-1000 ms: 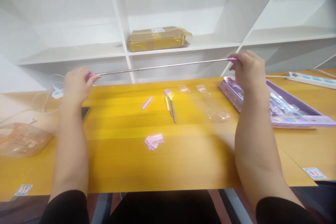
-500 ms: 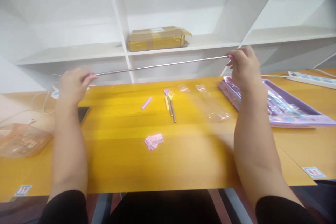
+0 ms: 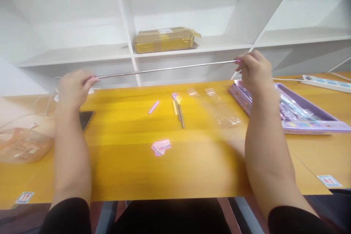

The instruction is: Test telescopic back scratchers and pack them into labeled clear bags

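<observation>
While pinching one end of a slim metal rod (image 3: 167,68) between thumb and fingers of the left hand (image 3: 72,89), holds the other end clamped in the fingers of the right hand (image 3: 255,69). Has the rod raised above the table (image 3: 131,179), spanning from fingers to fingers, slightly higher at the right ones. Cannot tell the exact curl of the blurred left fingers. Has, below and between both sets of fingers, a purple stick (image 3: 154,107), a yellow stick (image 3: 174,108) beside two metal-handled scratchers (image 3: 181,119), and, nearer the body, some overlapping pink cards (image 3: 161,147). Shows clear plastic sleeves (image 3: 216,106) below and left of the right fingers, and a purple box (image 3: 318,128) holding wrapped items (image 3: 296,111) below and right of them. Includes a dark phone (image 3: 87,119) below the left fingers and a brown carton (image 3: 164,41) beyond the fingers, on the shelf (image 3: 219,44).
</observation>
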The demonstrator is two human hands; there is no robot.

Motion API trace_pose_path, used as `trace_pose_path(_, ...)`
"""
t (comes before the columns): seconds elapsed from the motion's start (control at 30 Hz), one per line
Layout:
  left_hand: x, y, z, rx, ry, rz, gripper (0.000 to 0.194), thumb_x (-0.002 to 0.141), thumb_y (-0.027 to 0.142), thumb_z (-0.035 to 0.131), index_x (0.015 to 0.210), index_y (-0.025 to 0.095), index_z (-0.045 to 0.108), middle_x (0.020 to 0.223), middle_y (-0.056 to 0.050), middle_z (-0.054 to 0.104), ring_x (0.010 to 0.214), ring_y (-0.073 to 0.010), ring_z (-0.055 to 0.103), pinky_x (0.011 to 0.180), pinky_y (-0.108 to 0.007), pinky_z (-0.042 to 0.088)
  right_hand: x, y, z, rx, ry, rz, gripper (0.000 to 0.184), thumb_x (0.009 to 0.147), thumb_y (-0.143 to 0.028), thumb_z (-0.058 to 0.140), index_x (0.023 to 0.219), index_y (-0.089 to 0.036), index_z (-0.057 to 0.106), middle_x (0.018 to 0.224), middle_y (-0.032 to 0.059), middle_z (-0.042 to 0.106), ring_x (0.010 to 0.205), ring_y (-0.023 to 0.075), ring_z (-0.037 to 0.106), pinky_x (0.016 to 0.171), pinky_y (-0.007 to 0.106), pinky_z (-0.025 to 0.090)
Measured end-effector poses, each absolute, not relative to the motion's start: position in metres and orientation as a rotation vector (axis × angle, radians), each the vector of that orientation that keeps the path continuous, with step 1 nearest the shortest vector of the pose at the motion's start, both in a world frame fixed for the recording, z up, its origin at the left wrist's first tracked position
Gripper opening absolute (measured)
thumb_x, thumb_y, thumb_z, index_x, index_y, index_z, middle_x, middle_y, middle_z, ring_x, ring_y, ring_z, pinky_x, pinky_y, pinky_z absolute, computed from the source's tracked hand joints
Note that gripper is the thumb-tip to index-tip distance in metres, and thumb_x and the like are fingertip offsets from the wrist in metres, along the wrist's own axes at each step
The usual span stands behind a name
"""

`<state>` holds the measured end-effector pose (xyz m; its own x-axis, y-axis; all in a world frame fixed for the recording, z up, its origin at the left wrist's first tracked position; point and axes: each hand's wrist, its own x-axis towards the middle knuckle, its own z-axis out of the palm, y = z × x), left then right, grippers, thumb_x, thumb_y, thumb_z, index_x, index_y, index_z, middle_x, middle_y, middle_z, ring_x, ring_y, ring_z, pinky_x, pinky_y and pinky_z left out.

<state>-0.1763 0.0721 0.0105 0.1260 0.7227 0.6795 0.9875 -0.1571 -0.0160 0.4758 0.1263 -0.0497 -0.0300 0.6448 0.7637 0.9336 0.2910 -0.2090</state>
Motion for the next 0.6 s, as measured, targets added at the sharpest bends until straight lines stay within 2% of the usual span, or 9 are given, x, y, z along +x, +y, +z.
trace_pose_path(0.17,-0.190,0.075,0.009,-1.936,-1.602,-0.781,0.039,0.106,0.056,0.061,0.103,0.023,0.080,0.092,-0.003,0.075,0.088,-0.0191,0.059,0.081,-0.030,0.040,0.475,0.121,-0.045,-1.389,-1.810,-0.483,0.030,0.116,-0.013,0.050,0.123,-0.015,0.080,0.120,0.0155,0.076,0.083,0.0096,0.070,0.083,0.022,0.053)
trace_pose_path(0.4,-0.186,0.072,0.014,-1.934,-1.447,-0.887,0.073,0.103,0.086,0.044,0.091,0.025,0.082,0.078,-0.002,0.071,0.077,-0.0182,0.057,0.071,-0.030,0.035,0.472,0.116,-0.042,-1.404,-1.788,-0.402,0.032,0.111,-0.006,0.051,0.123,-0.016,0.079,0.120,0.0154,0.077,0.088,0.0122,0.071,0.087,0.024,0.054)
trace_pose_path(0.6,-0.199,0.072,0.018,-1.846,-1.373,-0.923,0.080,0.099,0.094,0.040,0.089,0.028,0.083,0.074,0.000,0.068,0.071,-0.0174,0.050,0.069,-0.032,0.033,0.471,0.120,-0.042,-1.395,-1.815,-0.385,0.041,0.098,0.005,0.047,0.113,-0.020,0.076,0.114,0.0114,0.078,0.087,0.0119,0.071,0.086,0.023,0.052)
